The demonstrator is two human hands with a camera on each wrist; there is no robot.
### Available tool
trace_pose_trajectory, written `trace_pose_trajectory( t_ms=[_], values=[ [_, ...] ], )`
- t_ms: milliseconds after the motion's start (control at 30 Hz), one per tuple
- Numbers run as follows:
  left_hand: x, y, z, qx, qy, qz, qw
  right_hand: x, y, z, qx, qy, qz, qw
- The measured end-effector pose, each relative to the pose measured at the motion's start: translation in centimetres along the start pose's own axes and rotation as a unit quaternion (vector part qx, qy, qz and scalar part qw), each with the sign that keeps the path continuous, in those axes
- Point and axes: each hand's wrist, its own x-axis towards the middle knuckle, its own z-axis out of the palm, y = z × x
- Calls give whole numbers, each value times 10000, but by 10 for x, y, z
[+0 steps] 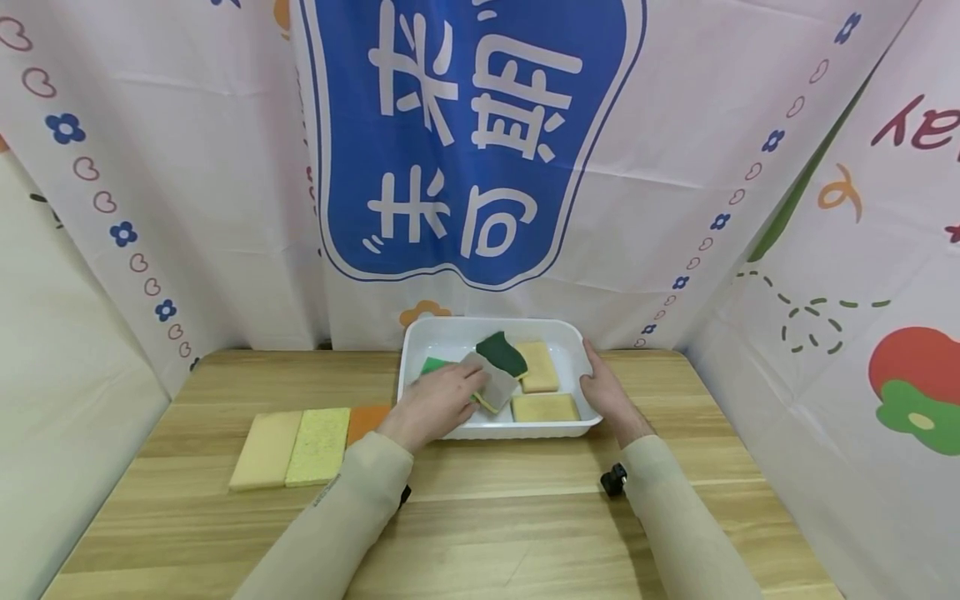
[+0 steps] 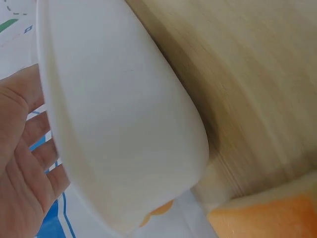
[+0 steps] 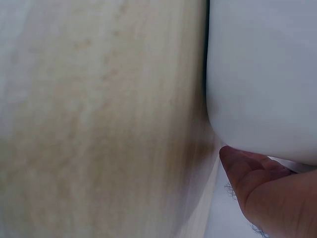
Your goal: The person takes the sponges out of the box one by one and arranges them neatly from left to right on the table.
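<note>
A white tray (image 1: 480, 432) stands on the table near the curtain. My left hand (image 1: 438, 400) reaches over its left front rim, with the fingers on the left edge of a grey-faced sponge (image 1: 497, 387) that lies tilted. Part of a green sponge (image 1: 433, 365) shows behind this hand, which hides the rest. A dark green sponge (image 1: 502, 354) and two yellow sponges (image 1: 537, 367) also lie in the tray. At the tray's right end, my right hand (image 1: 607, 392) grips the wall; in the right wrist view its fingers (image 3: 237, 163) press against the outside.
Left of the tray, a row of sponges lies on the wooden table (image 1: 525, 533): a pale yellow one (image 1: 266, 450), a brighter yellow one (image 1: 318, 446) and an orange one (image 1: 363, 421) partly behind the left arm. Printed curtains (image 1: 247, 208) hang behind the table and at both sides.
</note>
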Motion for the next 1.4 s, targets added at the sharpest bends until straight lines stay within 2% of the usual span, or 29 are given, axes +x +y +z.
trace_pose_trajectory(
  t_ms=[200,367,633,900,1067,1100,1300,1333,1400],
  values=[
    [10,1,1,297,-131,84,9994,1,2,0,-52,44,0,10000],
    [19,1,5,432,-496,-42,9978,3,4,0,-29,27,9,10000],
    [32,1,12,438,-765,-206,9959,2,5,0,9,20,-1,10000],
    [41,3,19,559,-802,-217,9950,1,3,1,9,2,-29,10000],
    [45,6,23,596,-814,-357,9943,0,2,0,-20,13,-36,10000],
    [49,-2,34,626,-705,-310,9951,0,2,0,-24,18,-35,10000],
    [52,0,34,492,-653,-429,9957,0,2,1,6,-6,-43,10000],
    [49,8,23,428,-741,-518,9950,0,2,1,1,-8,-47,10000],
    [50,8,23,400,-718,-528,9952,-1,1,0,-27,-4,-40,10000]
  ],
)
